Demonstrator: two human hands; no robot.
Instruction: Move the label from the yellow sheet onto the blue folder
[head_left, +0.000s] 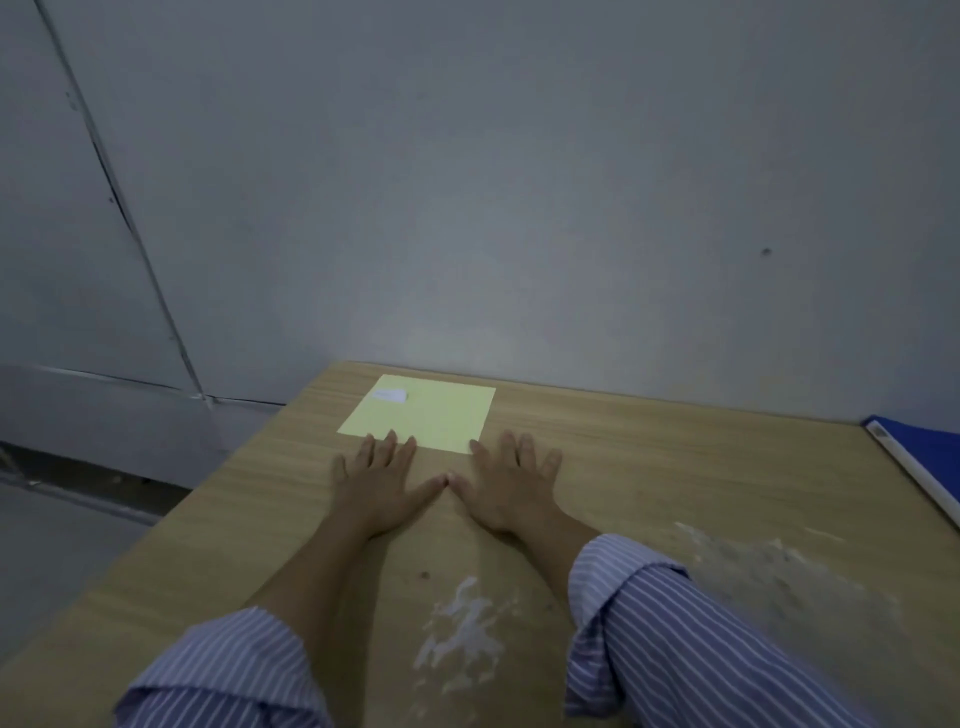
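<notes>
Hands flat and empty on the wooden table (675, 467), left hand (382, 480) and right hand (511, 480) spread palm-down with thumbs touching, fingertips at the near edge of the yellow sheet (431, 415), probably a resting pose ahead of the peel. White label (390, 396) stuck near the sheet's far-left corner, untouched; blue folder (930, 447) well apart at the table's right edge, closed, contents hidden.
</notes>
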